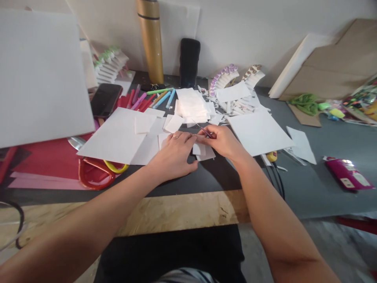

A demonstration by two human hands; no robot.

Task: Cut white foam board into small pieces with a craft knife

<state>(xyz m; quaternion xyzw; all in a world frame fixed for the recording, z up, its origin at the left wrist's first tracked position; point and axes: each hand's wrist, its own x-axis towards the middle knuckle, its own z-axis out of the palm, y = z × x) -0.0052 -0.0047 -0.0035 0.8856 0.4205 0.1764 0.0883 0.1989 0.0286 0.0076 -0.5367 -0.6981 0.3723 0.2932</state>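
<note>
My left hand [176,155] lies flat on small white paper pieces at the middle of the desk, fingers stretched out and a ring on one of them. Close against its fingertips, my right hand [220,139] is closed round a slim tool [205,130] with a dark reddish handle and a thin pointed tip. The tip's exact kind is too small to tell. Under the right hand, a small white paper piece [199,149] pokes out. Just beyond the hands sits a stack of white paper pieces [191,104], with loose cut pieces [173,123] to its left.
Large white sheets flank the hands, one at left [114,133] and one at right [260,131]. Scissors with red handles [96,182] lie at left near a phone [106,100] and colored markers [151,98]. A gold bottle [153,47] stands behind. A magenta packet [347,173] rests at right.
</note>
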